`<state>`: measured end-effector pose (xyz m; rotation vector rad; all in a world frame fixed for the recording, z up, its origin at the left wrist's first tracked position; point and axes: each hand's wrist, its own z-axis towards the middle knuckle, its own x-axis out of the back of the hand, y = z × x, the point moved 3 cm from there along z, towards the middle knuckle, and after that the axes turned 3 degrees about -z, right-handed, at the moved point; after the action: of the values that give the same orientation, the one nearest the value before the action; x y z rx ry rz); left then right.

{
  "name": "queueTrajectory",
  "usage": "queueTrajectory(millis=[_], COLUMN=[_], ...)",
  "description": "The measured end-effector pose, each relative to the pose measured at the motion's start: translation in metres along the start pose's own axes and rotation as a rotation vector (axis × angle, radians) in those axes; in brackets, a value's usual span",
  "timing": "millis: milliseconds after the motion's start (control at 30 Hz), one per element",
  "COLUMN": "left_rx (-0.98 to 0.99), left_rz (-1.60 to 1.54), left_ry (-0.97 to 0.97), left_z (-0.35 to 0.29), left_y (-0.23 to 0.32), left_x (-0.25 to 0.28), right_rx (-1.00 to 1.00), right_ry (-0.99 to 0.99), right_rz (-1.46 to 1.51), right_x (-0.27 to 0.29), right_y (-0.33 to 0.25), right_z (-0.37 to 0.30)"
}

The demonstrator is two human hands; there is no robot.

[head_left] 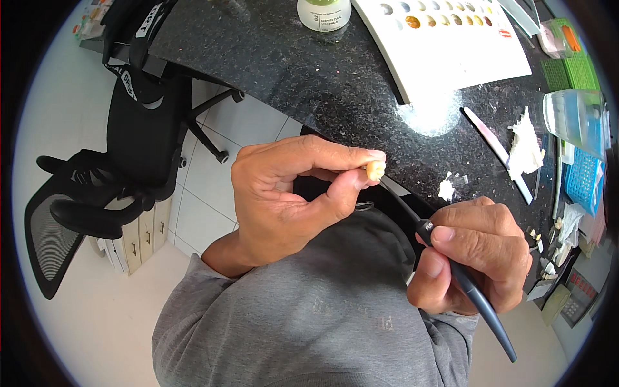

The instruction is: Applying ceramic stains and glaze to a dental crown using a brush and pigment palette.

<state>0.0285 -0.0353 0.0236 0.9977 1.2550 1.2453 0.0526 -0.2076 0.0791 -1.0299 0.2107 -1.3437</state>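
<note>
Between the thumb and forefinger of my left hand [284, 197] is a small yellowish-white dental crown [375, 171], shaped like a molar. My right hand [483, 251] is closed around a slim dark brush [482, 302], gripping it like a pen. The brush slants up to the left, its thin tip end reaching the crown's lower edge. Whether the tip touches the crown or stops just short, I cannot tell. Both hands are held in front of my grey shirt, by the near edge of the dark speckled worktop [277, 58].
A white palette board [451, 48] with coloured wells lies at the back, beside a capped jar [324, 14]. Crumpled tissue [525, 145] lies by a pale flat stick [490, 138]. Along the right are a clear container [574, 119] and blue basket [585, 177]. A black chair [142, 129] stands left.
</note>
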Motion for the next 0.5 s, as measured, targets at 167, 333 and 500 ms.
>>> queueTrajectory(millis=[167, 333, 500], left_rx=[-0.007, -0.024, -0.016], left_rz=[0.007, -0.02, -0.006], left_ry=[-0.007, -0.034, -0.032], left_z=[0.0002, 0.0004, -0.0007], left_y=[0.0009, 0.0001, 0.0009], left_x=[-0.0004, -0.0002, -0.0002], right_rx=[0.017, 0.008, 0.011], right_ry=[0.002, 0.012, 0.05], right_rz=[-0.023, -0.021, -0.028], right_x=[-0.001, 0.0003, -0.001], right_y=[-0.0003, -0.0003, 0.0004], right_z=[0.0014, 0.001, 0.0004])
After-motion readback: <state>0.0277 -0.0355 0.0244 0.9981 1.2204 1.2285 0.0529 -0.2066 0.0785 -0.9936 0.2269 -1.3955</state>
